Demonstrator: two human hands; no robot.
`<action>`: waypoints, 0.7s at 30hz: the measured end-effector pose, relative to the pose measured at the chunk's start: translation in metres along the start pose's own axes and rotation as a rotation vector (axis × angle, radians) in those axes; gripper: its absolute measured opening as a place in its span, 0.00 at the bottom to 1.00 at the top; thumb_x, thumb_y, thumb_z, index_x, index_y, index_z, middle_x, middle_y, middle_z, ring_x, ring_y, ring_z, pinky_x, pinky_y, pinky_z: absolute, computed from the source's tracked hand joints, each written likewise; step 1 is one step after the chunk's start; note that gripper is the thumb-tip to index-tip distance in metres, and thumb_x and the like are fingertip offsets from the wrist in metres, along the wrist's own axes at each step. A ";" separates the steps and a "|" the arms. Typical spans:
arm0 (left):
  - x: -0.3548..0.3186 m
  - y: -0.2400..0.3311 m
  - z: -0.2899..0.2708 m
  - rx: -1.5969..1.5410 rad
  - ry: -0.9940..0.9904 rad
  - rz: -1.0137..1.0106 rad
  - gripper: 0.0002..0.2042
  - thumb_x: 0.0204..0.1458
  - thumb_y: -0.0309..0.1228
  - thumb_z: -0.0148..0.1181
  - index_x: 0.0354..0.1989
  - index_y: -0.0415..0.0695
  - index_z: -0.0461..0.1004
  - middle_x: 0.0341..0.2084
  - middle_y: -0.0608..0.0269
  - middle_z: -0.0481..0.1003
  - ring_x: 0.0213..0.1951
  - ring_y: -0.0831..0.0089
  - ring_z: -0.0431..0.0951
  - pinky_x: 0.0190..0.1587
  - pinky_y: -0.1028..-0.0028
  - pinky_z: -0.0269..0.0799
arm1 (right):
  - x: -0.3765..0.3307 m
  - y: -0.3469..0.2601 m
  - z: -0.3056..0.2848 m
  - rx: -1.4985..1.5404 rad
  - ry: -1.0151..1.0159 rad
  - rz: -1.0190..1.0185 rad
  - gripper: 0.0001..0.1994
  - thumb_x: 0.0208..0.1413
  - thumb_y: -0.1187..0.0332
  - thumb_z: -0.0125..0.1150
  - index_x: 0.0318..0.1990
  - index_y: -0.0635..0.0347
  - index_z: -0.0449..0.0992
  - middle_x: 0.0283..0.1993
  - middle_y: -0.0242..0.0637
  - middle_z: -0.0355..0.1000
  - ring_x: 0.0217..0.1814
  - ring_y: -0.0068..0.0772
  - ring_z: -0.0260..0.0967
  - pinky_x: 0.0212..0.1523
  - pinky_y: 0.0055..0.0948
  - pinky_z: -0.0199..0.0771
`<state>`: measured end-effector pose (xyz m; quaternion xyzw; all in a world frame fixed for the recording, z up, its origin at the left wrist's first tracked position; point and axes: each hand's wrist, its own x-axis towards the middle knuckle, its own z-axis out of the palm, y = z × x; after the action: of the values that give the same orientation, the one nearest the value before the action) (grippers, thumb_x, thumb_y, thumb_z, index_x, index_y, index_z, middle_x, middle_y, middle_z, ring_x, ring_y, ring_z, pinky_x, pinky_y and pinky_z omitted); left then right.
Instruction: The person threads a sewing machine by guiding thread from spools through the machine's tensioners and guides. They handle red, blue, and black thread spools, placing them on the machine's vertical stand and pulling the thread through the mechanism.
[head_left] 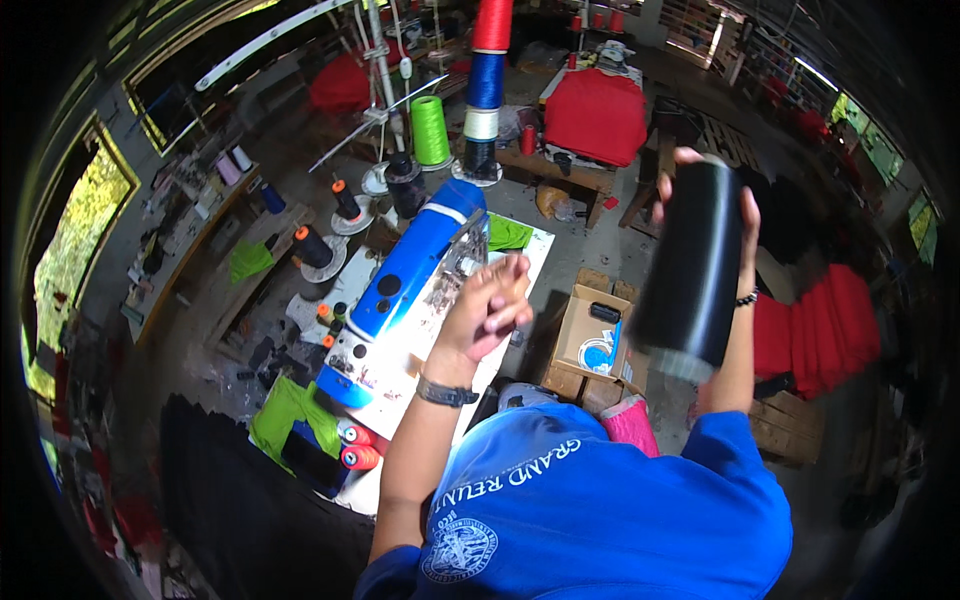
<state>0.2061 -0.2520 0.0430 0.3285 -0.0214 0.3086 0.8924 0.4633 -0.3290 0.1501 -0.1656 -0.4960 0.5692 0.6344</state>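
My right hand [748, 222] is raised and wrapped round a large black thread cone [697, 265], which tilts slightly and is a little blurred. Its palm is hidden behind the cone, with fingers showing at both sides. Out in front of my chest, my left hand [487, 308] has its fingers curled and pressed together; whatever they pinch, if anything, is too small to make out. Beneath that hand is a blue and white sewing machine [410, 265] on a white table [538, 262]. The left hand and the cone are well apart.
Behind the machine stand a lime green thread cone [430, 130] and a stack of coloured cones [487, 68]. An open cardboard box [567, 345] sits right of the table. Red cloth piles [597, 115] lie farther back, and green cloth [295, 415] lies near left.
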 end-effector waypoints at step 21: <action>0.007 0.014 0.004 0.346 0.332 0.096 0.14 0.56 0.38 0.53 0.42 0.38 0.71 0.16 0.73 0.65 0.23 0.79 0.73 0.35 0.74 0.75 | 0.100 0.072 -0.034 -0.979 0.461 -0.575 0.28 0.42 0.67 0.71 0.51 0.61 0.64 0.40 0.34 0.68 0.41 0.22 0.67 0.42 0.22 0.70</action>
<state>0.2046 -0.2419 0.0563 0.4200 0.1632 0.3993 0.7985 0.4368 -0.2068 0.1226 -0.4164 -0.5747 0.0308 0.7039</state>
